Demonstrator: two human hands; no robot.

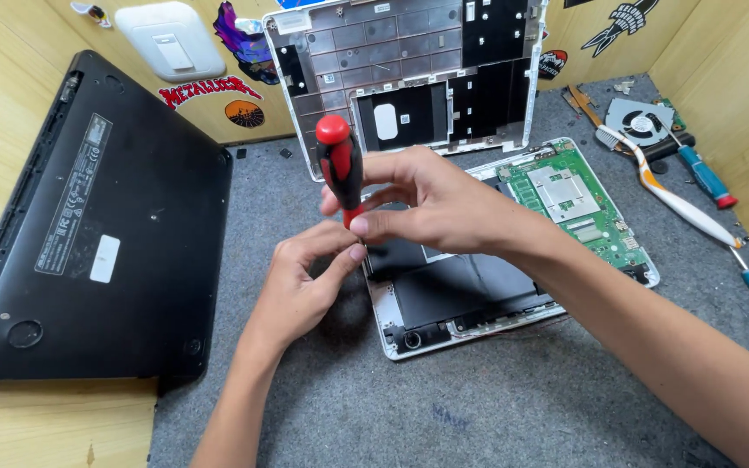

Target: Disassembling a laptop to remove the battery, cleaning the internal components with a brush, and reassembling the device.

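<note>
Grey felt covers the tabletop (478, 407), which is walled in by pale wooden panels. At the centre, two bare hands work over an opened white laptop base (513, 277) lying flat on the felt, its dark battery panel and a green circuit board (578, 204) exposed. The right hand (431, 208) reaches in from the right, its fingers closed around the lower part of a red and black screwdriver (340, 165), which stands nearly upright with its rounded red cap at the top. The tip is hidden behind the fingers, so where it meets the laptop cannot be told. The left hand (301, 282) comes up from the near edge, its thumb and fingers pinched together just below the right hand, at the near left side of the laptop base; whether it holds anything small cannot be told.

Beyond the hands, a white laptop cover (409, 78) leans against the far wall, inner side showing. To the left, a black laptop (97, 225) lies upside down, partly on the felt and partly on the wood. At the far right lie a cooling fan (639, 121), a white and orange brush (665, 195), and two blue-handled screwdrivers (704, 178). Stickers (240, 48) and a white wall switch (171, 39) mark the far wall.
</note>
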